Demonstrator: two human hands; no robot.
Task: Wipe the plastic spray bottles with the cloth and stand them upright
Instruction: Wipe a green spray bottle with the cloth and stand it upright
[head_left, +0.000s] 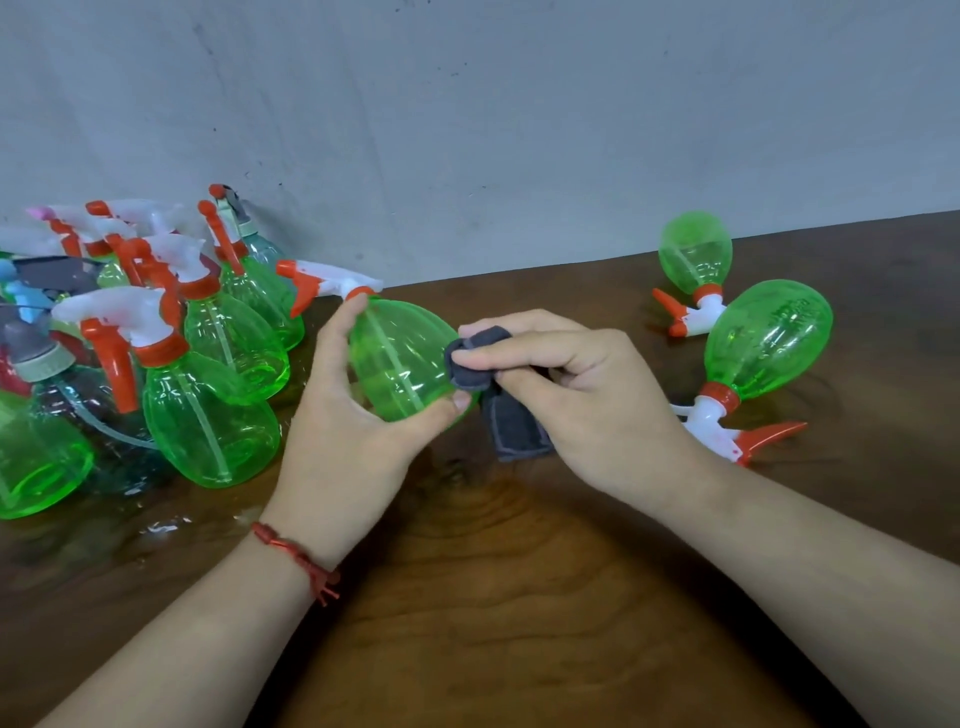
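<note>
Right now the left hand grips a green spray bottle, nozzle toward eleven o'clock; the right hand pinches a grey cloth against it at three o'clock.

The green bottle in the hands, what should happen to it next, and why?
Probably rub the grey cloth across the side of the green bottle. The right hand presses the bunched cloth against the bottle, while the left hand holds it tilted above the table, so wiping looks under way. Standing it upright would come after.
</note>
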